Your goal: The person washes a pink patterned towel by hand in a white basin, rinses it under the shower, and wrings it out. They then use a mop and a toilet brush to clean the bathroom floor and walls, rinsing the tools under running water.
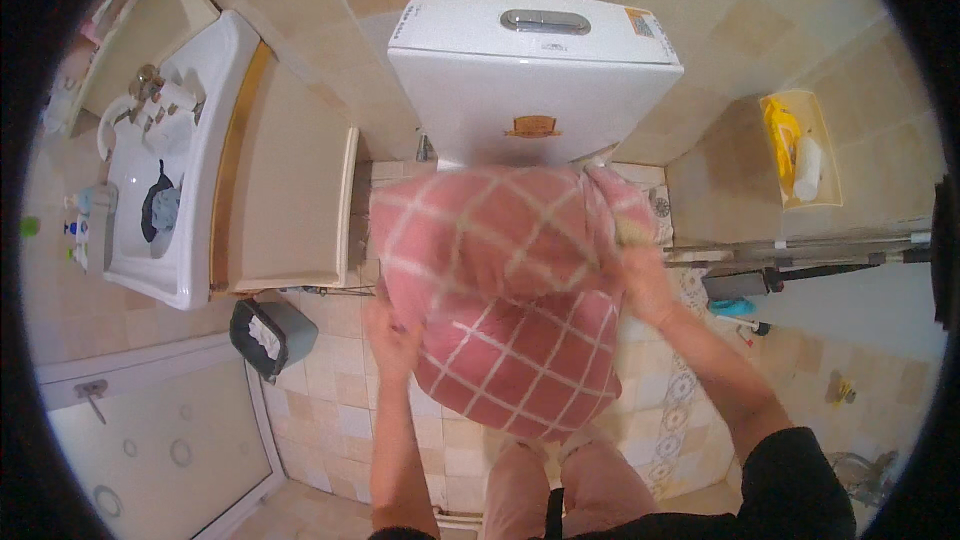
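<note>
A pink cloth with a white lattice pattern [517,360], soft like a blanket or towel, is spread out in front of me, before the white toilet tank [532,97]. Its near end hangs down over the floor close to my legs. My left hand [394,337] grips the cloth's left edge. At the right edge my right hand [641,285] holds the cloth too, its fingers blurred and partly hidden by the fabric. Part of the cloth is bunched at the upper right. Whatever lies under the cloth is hidden.
On the left stands a white washbasin [195,247] with wet-looking dark and blue cloths in it, above a cabinet [289,187]. A lined trash bin [296,337] is on the tiled floor. A wall basket [825,150] holds a yellow packet and a white roll. A glass partition is at right.
</note>
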Available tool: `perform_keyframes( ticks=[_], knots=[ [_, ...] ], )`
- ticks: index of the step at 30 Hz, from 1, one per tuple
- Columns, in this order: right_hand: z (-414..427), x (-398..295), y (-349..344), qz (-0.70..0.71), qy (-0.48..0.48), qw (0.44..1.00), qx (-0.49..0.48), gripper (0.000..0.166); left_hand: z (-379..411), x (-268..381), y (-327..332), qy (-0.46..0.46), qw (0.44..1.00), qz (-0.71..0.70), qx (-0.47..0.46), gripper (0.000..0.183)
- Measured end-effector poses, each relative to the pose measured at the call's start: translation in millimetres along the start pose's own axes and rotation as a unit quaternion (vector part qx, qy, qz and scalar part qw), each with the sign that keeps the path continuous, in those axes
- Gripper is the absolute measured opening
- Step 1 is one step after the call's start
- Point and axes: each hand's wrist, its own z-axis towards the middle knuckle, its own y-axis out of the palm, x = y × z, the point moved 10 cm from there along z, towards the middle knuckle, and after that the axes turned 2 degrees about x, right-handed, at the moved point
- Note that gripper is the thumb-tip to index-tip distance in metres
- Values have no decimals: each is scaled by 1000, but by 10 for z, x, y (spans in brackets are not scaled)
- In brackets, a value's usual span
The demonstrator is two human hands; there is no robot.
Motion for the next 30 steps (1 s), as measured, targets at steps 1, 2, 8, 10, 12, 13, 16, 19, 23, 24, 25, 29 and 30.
perform_keyframes(
  ticks=[1, 2, 8, 10, 12, 13, 16, 19, 23, 24, 25, 29, 30],
  knots=[
    [-165, -8, 249, -27, -8, 1000, 12, 32, -288, -35, 69, 1, 1000, 3, -16, 23],
    [-352, 15, 433, -54, -17, 998, 24, 28, -589, -234, 169, -45, 998, -4, -47, 24],
    [-792, -246, 674, -131, -64, 979, -144, 23, -1149, -308, 326, -74, 949, 97, -291, 31],
    [-498, -243, 426, -120, -1, 967, -225, 27, -1066, -328, 187, -218, 844, 176, -456, 38],
    [117, -400, 108, -42, 36, 972, -228, 24, -423, -274, -272, -309, 870, 285, -257, 46],
    [465, -361, 71, -90, -35, 989, -115, 27, 82, 151, -193, -192, 935, 252, -160, 45],
    [1120, -315, -52, -17, 5, 993, 116, 44, 791, 713, 387, -12, 984, 161, -70, 49],
    [1153, -1162, 147, -71, 22, 993, -93, 57, 576, 279, 739, 20, 924, 356, -136, 61],
    [724, -966, 679, -71, -48, 996, -18, 67, -75, 5, 964, -74, 929, 280, -230, 76],
    [693, -1019, 680, -73, -57, 995, -26, 67, -156, -6, 962, -89, 930, 272, -230, 78],
    [684, -1060, 697, -75, -66, 994, -34, 67, -196, -35, 966, -104, 931, 264, -230, 80],
    [807, -984, 935, -113, -55, 989, -82, 70, -84, -133, 1055, -99, 934, 256, -227, 74],
    [834, -959, 989, -118, -55, 987, -96, 71, -75, -175, 1094, -105, 932, 252, -238, 73]
  ],
)
